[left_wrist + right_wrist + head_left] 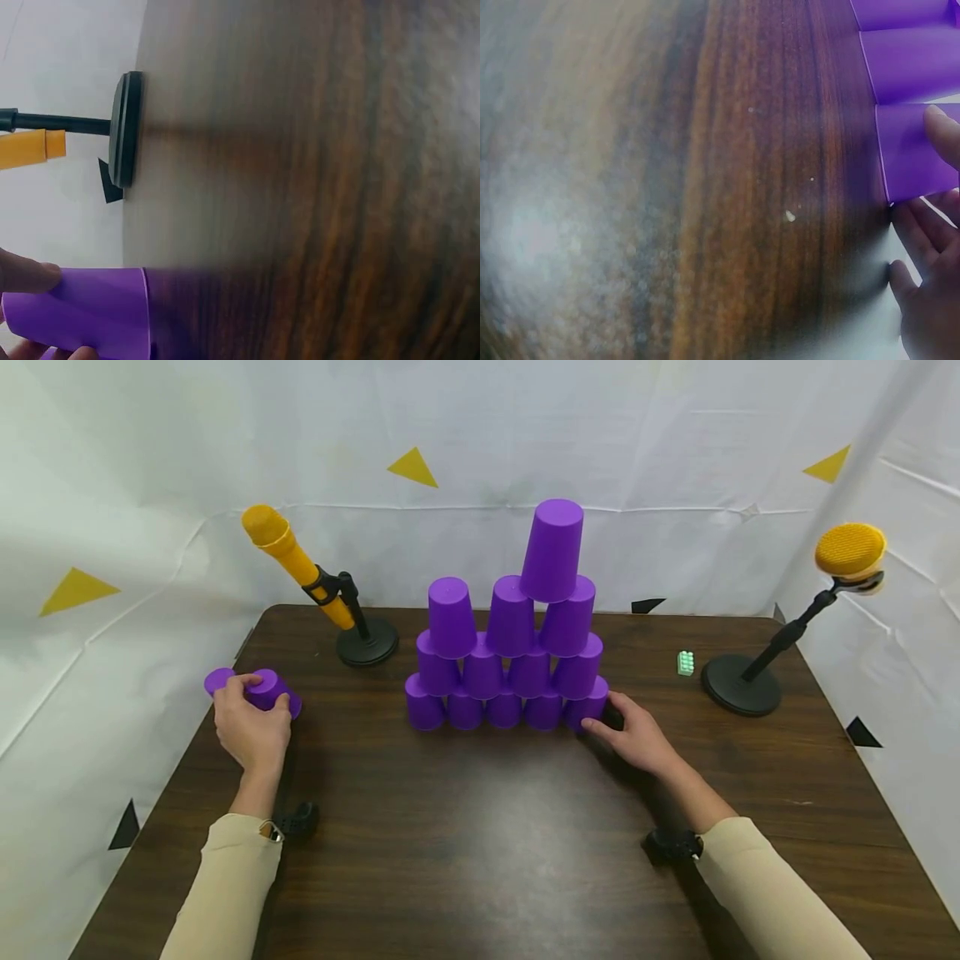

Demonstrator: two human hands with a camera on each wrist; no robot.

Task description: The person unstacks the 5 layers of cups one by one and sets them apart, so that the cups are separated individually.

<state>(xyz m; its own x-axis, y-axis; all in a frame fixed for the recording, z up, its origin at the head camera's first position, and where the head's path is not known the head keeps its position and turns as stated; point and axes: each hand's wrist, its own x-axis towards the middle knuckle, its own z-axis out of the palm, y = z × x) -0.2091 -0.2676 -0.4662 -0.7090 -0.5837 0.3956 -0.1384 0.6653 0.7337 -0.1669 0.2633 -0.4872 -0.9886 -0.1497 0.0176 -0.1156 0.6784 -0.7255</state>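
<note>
Upside-down purple cups stand stacked in a stepped wall in the middle of the table. A single cup tops the stack, over the right part of the row below. My left hand, at the table's left side, pinches a purple cup between thumb and fingers. Another purple cup is just left of it, partly hidden by the fingers. My right hand holds the bottom row's rightmost cup, thumb on its front and fingers along its outer side.
A yellow microphone on a black stand is behind my left hand. At the right stands another yellow microphone on a round black base. A small mint-green block lies near that base. White sheeting hangs behind the brown table.
</note>
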